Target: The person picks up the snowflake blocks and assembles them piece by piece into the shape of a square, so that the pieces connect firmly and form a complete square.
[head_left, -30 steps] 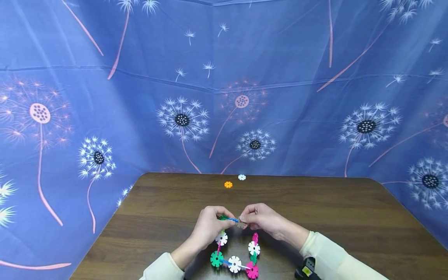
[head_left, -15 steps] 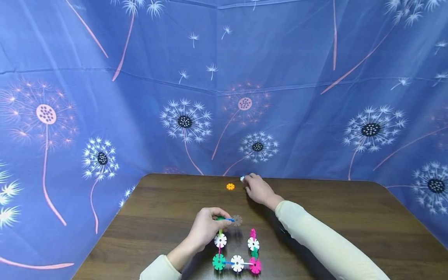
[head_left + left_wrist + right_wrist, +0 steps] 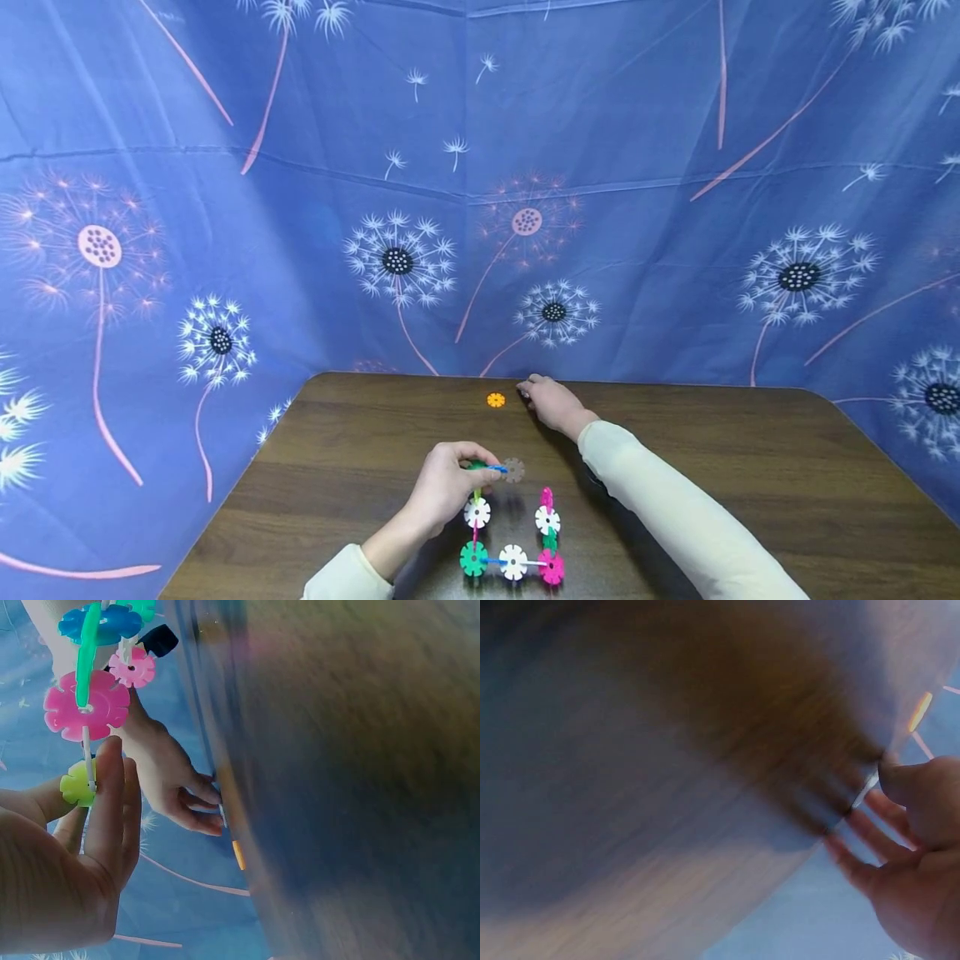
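Note:
My left hand [image 3: 444,487] pinches a chain of interlocking notched plastic discs [image 3: 513,562] at its far left corner, near a green disc and a blue disc. From that grip a grey see-through disc [image 3: 513,471] sticks out to the right. The chain bends in a U through white, green and pink discs; its right arm ends at an upright pink disc [image 3: 547,498]. At the table's far edge my right hand [image 3: 555,407] holds a loose white notched disc [image 3: 868,786] between thumb and fingers. In the head view the fingers mostly hide this disc.
An orange notched disc [image 3: 496,400] lies just left of the right hand, near the far edge. The brown wooden table [image 3: 360,433] ends against a blue dandelion-print cloth [image 3: 480,250].
My right hand has left the grey disc, reached forward to the far edge and closed its fingers on the white disc. The left hand keeps its grip on the chain.

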`<act>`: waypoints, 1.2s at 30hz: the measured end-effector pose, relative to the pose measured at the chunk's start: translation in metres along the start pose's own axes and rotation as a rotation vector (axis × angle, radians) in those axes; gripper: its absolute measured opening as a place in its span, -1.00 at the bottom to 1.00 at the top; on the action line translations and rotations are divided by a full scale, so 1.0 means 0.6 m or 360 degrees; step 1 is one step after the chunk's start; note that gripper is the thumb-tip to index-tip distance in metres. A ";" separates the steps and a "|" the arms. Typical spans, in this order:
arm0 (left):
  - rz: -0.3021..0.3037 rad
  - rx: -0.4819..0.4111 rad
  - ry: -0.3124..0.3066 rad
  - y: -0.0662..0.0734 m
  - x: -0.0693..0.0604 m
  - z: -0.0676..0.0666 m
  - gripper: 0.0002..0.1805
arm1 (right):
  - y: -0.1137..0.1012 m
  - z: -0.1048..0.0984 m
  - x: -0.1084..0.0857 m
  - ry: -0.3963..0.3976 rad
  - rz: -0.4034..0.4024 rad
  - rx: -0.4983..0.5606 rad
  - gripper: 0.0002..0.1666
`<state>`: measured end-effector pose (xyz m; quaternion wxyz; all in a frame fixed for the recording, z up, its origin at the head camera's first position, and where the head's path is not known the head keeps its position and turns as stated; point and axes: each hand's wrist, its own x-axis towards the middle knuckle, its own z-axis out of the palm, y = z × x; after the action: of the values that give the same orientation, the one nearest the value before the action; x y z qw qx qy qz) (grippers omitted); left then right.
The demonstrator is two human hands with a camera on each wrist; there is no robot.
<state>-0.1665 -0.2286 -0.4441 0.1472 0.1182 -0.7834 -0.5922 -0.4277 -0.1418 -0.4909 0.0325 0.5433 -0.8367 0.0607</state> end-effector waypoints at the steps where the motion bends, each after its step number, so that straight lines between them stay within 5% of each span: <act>1: 0.0002 -0.0004 0.0000 0.001 0.000 0.001 -0.94 | 0.001 0.000 -0.003 0.0024 -0.0023 -0.0008 -0.60; 11: -0.0002 0.0020 -0.0039 0.002 0.003 0.005 -0.93 | -0.016 -0.004 -0.057 0.0236 -0.0351 -0.0239 -0.91; 18: 0.0000 0.0030 -0.0044 0.003 0.005 0.005 -0.95 | -0.022 -0.005 -0.088 0.0277 -0.0329 0.0110 -0.81; 25: 0.0019 0.0035 -0.0016 -0.001 0.009 0.007 -0.94 | -0.029 -0.006 -0.109 0.0425 -0.0396 0.0025 -0.68; 30: -0.0002 0.0008 -0.0011 -0.004 0.010 0.006 -0.94 | -0.034 -0.012 -0.126 0.0453 -0.0074 0.0385 -0.72; 33: 0.0010 -0.0001 -0.0009 -0.003 0.011 0.006 -0.94 | -0.039 -0.024 -0.139 0.0383 0.0131 0.0822 -0.81; 36: 0.0019 -0.0004 -0.0005 -0.002 0.012 0.006 -0.95 | -0.049 -0.043 -0.157 0.0294 0.0201 0.1298 -0.90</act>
<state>-0.1747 -0.2284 -0.4452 0.1495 0.1124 -0.7836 -0.5925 -0.3626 -0.0648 -0.4749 -0.1141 0.4516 -0.7694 0.4371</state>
